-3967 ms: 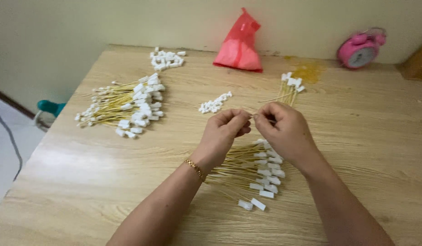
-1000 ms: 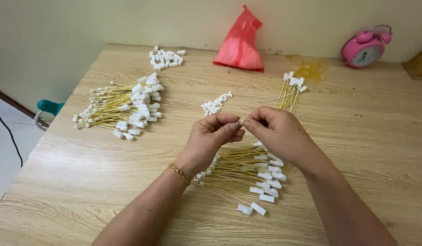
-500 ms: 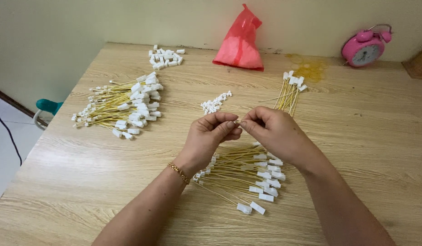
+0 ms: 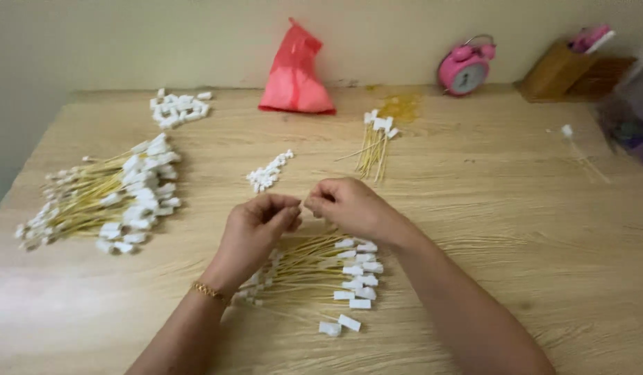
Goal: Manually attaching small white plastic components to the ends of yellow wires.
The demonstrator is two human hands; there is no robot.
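Light wooden table (image 4: 516, 208), heaps of yellow white-tipped sticks (image 4: 106, 194), small white caps (image 4: 179, 109), red bag (image 4: 294, 73), pink alarm clock (image 4: 464, 68), wooden holder (image 4: 557, 69).

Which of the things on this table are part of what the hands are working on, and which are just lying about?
In use: left hand and right hand, fingertips pinched together; yellow strands with white tags beneath them; big finished-looking heap; small bundle; loose white pieces and.

Lying about: red bag; pink alarm clock; wooden holder.

Soft, even indoor light; faint shadows, slight overall blur, no glare.
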